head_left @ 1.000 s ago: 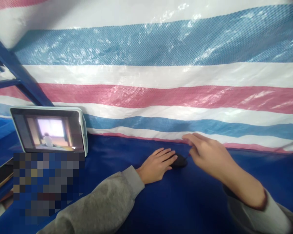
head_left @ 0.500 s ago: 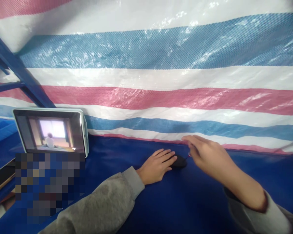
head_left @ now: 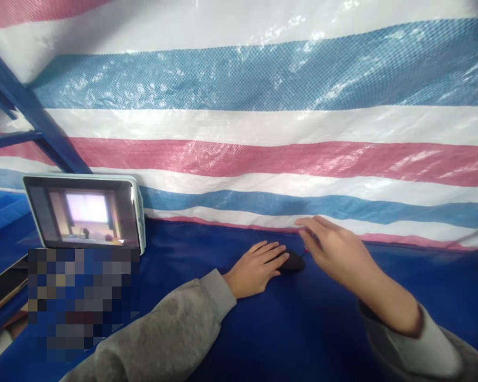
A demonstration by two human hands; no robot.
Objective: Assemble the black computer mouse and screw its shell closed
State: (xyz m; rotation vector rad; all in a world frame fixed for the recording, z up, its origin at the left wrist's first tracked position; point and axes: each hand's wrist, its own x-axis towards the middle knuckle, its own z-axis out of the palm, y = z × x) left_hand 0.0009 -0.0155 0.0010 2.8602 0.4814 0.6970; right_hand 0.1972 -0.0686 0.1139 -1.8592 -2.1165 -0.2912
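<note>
My left hand [head_left: 257, 268] lies palm down, its fingers stretched over the left end of a black, rounded object [head_left: 292, 260] that looks like a computer mouse. That object rests on the dark blue tabletop [head_left: 295, 323]. To its right, my right hand [head_left: 334, 249] is raised just above the surface, with thumb and forefinger brought together in a pinch. A thin dark strand with a bit of red [head_left: 306, 250] shows between the object's right end and that hand. Whatever sits between the right fingertips is too small to make out.
A tablet [head_left: 83, 212] in a pale case stands at the left, playing a video. Lower left lies a phone [head_left: 3, 286], beside a pixelated patch. A striped plastic sheet [head_left: 239, 124] hangs behind the table, and a blue metal frame [head_left: 43, 111] stands at the upper left.
My right hand has shifted slightly left and up, its thumb now closer to the fingertips. My left hand stays on the black object. The tablet's picture differs.
</note>
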